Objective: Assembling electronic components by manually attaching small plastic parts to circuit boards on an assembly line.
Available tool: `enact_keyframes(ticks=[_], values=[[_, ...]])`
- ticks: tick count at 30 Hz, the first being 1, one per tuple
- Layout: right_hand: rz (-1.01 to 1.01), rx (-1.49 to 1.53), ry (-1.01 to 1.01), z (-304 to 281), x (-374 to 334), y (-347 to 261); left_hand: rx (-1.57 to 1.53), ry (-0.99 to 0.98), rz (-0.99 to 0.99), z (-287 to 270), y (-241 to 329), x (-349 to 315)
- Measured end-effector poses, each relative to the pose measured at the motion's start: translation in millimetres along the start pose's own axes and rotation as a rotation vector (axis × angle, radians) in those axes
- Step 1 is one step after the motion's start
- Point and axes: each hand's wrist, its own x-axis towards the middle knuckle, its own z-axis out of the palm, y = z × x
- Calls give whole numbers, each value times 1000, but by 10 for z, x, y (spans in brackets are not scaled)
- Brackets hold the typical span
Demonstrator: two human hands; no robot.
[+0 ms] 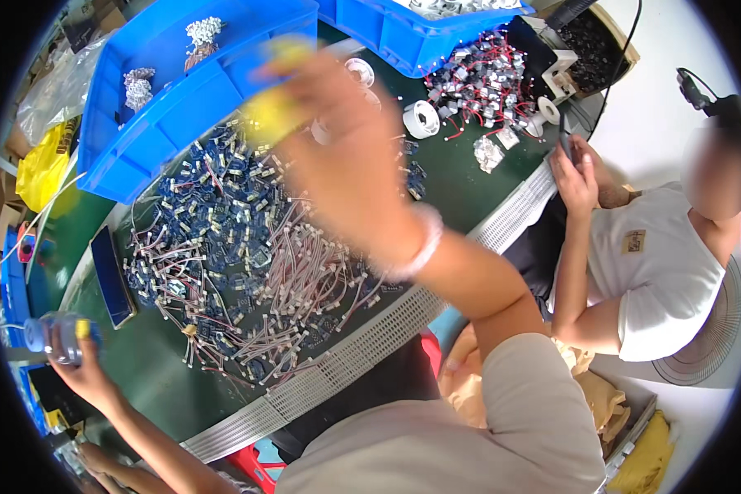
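While the left hand [89, 380] closed its fingers round a clear bottle [67, 333] with a blue cap [34, 335], the right hand [337, 144] hung high over the middle of the counter [160, 370]. The bottle was at the counter's far left side, well apart from the heap of small blue boards [206, 193] and the tangle of pale wires [305, 255]; whether it stood on something or was held up, I could not tell. The right hand was badly blurred. Its 2 yellow finger covers [273, 118] showed apart from each other, in front of the large blue bin [132, 169], but I could not tell whether the fingers were spread or pinching something small.

Judging by that grip, the step in hand was the handling of the bottle, with the boards and wires left loose on the counter. A next move with the bottle called for a firm, even hold, since thin plastic could buckle under a hard squeeze, and for a path kept clear of the dark flat slab [112, 277] between bottle and heap. For the right hand, any move down called for care among the loosely piled wires.
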Motion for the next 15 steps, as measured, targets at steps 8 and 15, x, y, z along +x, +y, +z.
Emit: enact_keyframes(ticks=[8,15], values=[[389,-317,574,-1466,-39,1245,-267,43,-325,88,-1830,514],[557,-395,496,-1640,135,1447,-331,-39,-254,501,-1359,552]])
